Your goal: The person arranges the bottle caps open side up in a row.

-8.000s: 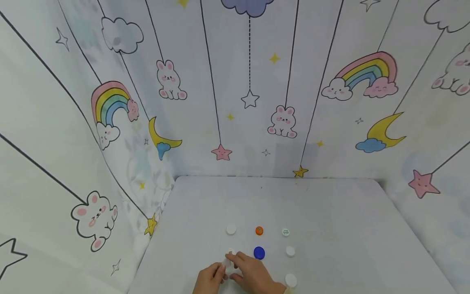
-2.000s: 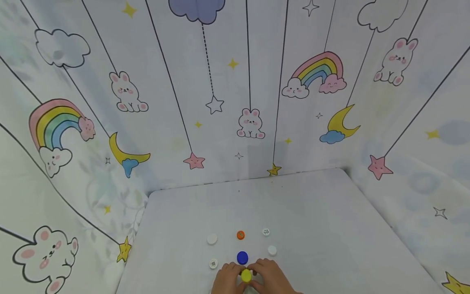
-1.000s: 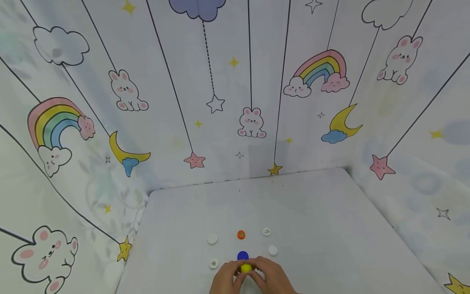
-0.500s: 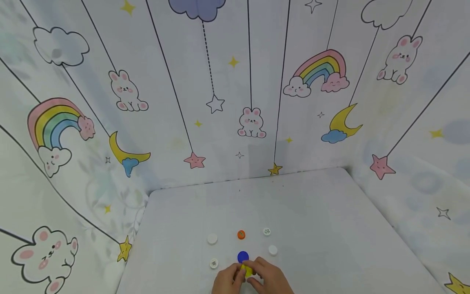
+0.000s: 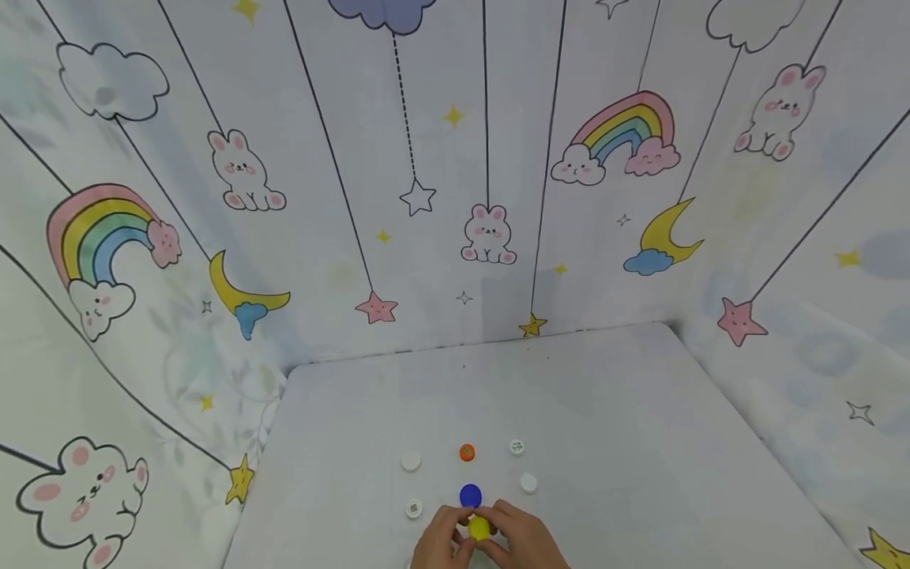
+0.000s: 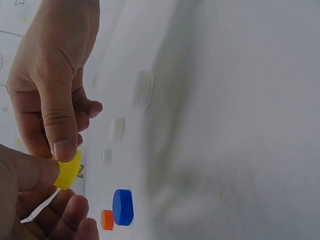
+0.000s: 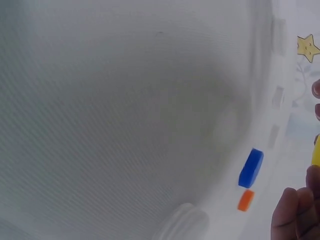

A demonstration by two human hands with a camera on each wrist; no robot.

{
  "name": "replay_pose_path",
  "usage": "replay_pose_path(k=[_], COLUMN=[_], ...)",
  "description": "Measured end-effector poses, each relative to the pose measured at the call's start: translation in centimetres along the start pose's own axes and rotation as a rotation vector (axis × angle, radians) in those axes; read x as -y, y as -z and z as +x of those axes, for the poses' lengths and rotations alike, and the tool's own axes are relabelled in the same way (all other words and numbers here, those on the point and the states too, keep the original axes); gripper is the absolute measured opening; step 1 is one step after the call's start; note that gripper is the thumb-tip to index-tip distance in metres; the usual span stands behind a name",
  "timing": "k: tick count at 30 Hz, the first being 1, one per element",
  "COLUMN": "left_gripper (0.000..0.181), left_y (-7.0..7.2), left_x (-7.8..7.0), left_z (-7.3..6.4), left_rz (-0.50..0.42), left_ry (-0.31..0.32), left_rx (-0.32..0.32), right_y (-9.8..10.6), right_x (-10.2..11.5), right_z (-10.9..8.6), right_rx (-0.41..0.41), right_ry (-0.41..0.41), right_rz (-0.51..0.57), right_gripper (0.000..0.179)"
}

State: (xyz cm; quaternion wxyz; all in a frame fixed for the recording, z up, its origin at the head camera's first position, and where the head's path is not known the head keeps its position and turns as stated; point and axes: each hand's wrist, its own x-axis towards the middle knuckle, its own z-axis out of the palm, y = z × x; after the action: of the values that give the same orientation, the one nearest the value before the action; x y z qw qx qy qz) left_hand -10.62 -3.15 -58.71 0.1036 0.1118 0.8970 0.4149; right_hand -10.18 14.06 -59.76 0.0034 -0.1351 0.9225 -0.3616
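Note:
Both hands hold a yellow bottle cap between them, raised over the table in the wrist views. My left hand pinches it from the left, thumb against its edge. From the other side, the thumb and fingers of my right hand grip it too. The left wrist view shows the yellow cap between the two thumbs, its lower part covered by the left one. Just beyond the hands lies a blue cap. Only a sliver of the yellow cap shows in the right wrist view.
An orange cap lies behind the blue one. White caps lie left and right of them, with two patterned white ones among them. A ridged white cap lies nearer. Printed cloth walls surround the white table.
Eight seconds ago the hands were handling a white piece at the left. Since then they have taken the yellow cap; over the last second they tilted it and turned its round face back up.

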Motion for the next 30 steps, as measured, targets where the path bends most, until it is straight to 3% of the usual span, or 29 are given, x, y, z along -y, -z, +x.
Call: replay_pose_path(k=[4,9,11,12,15,16,18,19,22,26,30], left_gripper=[0.035,0.046,0.053,0.054,0.06,0.059,0.061,0.063,0.068,0.069,0.064], left_y=[-0.3,-1.4,-1.5,-0.7,0.3,0.6,0.6,-0.3,-1.7,-2.3,-2.0], left_x=[-0.1,0.4,0.4,-1.0,-2.5,-2.5,-1.8,0.0,2.7,3.4,3.0], left_z=[-0.8,-2.0,-2.7,-3.4,-4.6,-4.3,-3.6,-2.8,-1.3,-1.2,-1.4], left_rz=[0.019,0.083,0.106,0.123,0.195,0.218,0.259,0.27,0.292,0.348,0.493], left_ry=[0.056,0.105,0.075,0.06,-0.102,-0.14,-0.196,-0.218,-0.184,-0.216,-0.326], left_rx=[0.013,0.013,0.003,-0.016,-0.111,-0.09,-0.057,-0.03,0.06,-0.002,-0.089], right_y=[-0.2,-0.7,-0.7,-0.7,-0.7,-0.8,-0.9,-0.9,-1.0,-1.3,-1.4], right_x=[0.3,1.8,2.4,2.4,1.8,1.4,0.4,0.1,-0.6,-0.6,-0.2], right_z=[-0.7,-3.6,-4.6,-4.9,-4.8,-4.3,-3.2,-2.7,-1.3,-1.1,-1.2], right_rx=[0.053,0.053,0.045,0.051,0.075,0.084,0.129,0.151,0.216,0.236,0.244], right_ry=[-0.112,-0.263,-0.272,-0.253,-0.181,-0.148,-0.109,-0.1,-0.102,-0.132,-0.168], right_rz=[0.0,-0.012,-0.024,-0.029,-0.068,-0.096,-0.109,-0.117,-0.13,-0.156,-0.128], right_gripper=[0.04,0.047,0.059,0.064,0.079,0.077,0.074,0.071,0.066,0.071,0.07])
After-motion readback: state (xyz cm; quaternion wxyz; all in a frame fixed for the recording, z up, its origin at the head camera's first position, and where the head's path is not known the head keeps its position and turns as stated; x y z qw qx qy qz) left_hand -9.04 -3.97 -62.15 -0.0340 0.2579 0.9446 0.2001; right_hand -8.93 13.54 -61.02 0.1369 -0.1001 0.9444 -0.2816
